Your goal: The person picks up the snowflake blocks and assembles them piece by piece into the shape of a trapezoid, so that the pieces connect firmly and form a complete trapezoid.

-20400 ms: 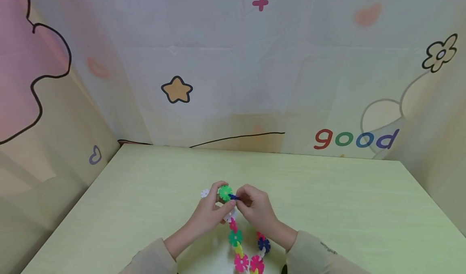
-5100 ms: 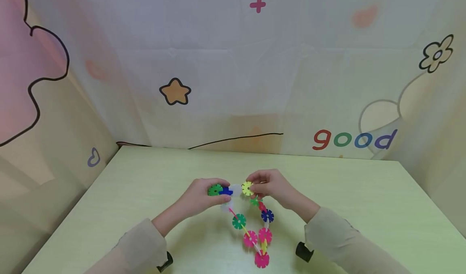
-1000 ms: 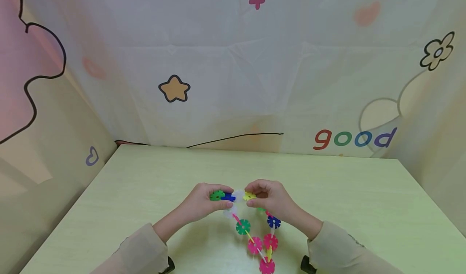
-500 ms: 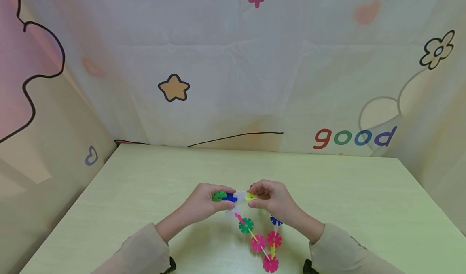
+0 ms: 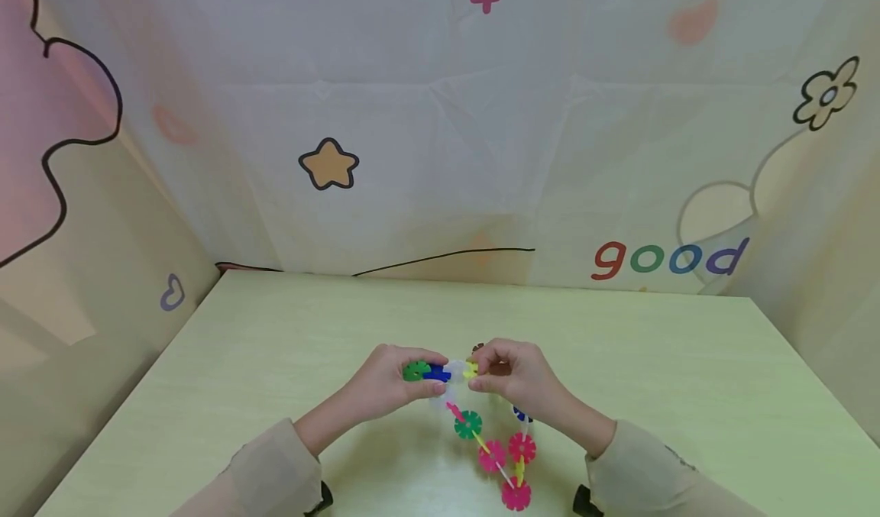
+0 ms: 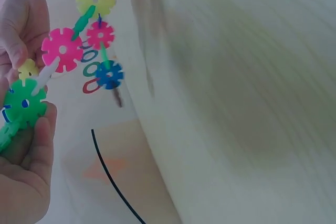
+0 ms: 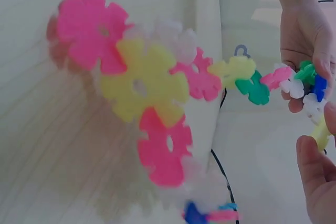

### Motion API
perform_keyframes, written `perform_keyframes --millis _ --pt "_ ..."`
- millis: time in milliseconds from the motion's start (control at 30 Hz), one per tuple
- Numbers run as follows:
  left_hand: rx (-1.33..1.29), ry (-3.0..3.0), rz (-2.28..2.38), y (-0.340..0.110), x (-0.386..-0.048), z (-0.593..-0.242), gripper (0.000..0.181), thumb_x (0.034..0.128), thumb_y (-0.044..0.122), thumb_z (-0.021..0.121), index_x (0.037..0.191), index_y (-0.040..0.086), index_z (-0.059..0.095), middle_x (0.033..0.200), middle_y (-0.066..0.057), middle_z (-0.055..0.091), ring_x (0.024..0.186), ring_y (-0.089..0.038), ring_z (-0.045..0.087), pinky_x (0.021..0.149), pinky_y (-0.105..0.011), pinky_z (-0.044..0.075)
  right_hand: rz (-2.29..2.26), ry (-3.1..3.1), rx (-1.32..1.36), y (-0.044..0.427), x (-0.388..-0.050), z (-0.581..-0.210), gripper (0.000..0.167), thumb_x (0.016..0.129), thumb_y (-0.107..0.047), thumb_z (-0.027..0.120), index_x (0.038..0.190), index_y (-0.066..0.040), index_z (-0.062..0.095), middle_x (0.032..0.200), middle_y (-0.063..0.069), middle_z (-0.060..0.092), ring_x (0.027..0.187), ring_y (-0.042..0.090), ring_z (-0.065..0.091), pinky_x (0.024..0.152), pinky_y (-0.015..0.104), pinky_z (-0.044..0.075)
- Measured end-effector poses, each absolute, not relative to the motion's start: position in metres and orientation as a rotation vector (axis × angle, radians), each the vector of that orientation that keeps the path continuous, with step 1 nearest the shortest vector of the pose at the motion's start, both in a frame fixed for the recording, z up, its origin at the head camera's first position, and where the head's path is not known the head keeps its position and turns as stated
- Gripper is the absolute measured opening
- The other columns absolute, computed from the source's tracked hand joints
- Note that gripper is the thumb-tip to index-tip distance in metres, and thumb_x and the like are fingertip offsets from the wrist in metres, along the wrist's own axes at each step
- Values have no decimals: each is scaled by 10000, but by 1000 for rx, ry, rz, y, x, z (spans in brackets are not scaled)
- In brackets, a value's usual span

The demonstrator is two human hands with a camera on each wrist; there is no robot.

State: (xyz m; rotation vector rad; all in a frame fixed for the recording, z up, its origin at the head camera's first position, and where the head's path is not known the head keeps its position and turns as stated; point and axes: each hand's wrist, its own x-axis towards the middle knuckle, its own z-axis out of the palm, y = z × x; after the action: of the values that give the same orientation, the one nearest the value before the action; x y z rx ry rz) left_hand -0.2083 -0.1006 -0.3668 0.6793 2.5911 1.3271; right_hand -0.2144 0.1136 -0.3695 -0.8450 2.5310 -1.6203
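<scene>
In the head view my left hand (image 5: 385, 378) grips a green snowflake disc (image 5: 415, 371) and a blue disc (image 5: 437, 373) joined to it. A whitish disc (image 5: 455, 369) sits between the two hands. My right hand (image 5: 516, 369) pinches a yellow disc (image 5: 470, 369) against the whitish one; whether their slots interlock I cannot tell. Below hangs a chain of linked discs, with a pink disc (image 5: 516, 494) lowest. Part of the chain is hidden behind the right hand, where a brown disc (image 5: 478, 347) peeks out. The left wrist view shows the green disc (image 6: 24, 104) in the fingers.
A pale green table (image 5: 275, 334) lies beneath the hands. Behind it hangs a printed cloth backdrop (image 5: 440, 135). Dark wrist-worn devices show under both sleeves, one at the right cuff (image 5: 587, 500).
Since the oldest frame, whitish and yellow discs have come up beside the blue one. In the last second, hands and chain shift slightly right, the yellow disc turns, and the brown disc appears.
</scene>
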Motion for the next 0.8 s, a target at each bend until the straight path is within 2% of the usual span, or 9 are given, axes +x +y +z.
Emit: perform_keyframes --millis 167,367,600,800 --pt "719 2599 1252 -101 -210 -367 349 781 315 661 1072 127 620 1009 -21 638 795 -109 535 665 -222 467 -1585 2516 -812 114 -215 -369 135 728 -73 701 754 -16 582 883 146 645 775 128 618 703 204 508" --pt "783 2561 1263 -96 -212 -370 322 789 309 652 1053 129 617 978 3 650 864 -96 588 726 -216 481 -1540 2502 -820 112 -215 -371 173 740 -117 698 852 -21 608 853 124 624 735 73 582 692 184 498" --pt "844 2560 1255 -92 -213 -375 257 819 262 624 1030 116 627 895 48 638 780 -63 549 703 -190 459 -1527 2441 -863 113 -216 -375 227 752 -159 691 905 -18 598 882 129 626 754 84 590 693 197 501" --pt "812 2561 1254 -92 -212 -376 246 822 249 622 1033 123 628 899 53 633 789 -75 541 725 -200 459 -1488 2436 -792 125 -229 -380 296 808 -225 637 1018 -21 587 1026 168 594 900 184 571 751 235 487"
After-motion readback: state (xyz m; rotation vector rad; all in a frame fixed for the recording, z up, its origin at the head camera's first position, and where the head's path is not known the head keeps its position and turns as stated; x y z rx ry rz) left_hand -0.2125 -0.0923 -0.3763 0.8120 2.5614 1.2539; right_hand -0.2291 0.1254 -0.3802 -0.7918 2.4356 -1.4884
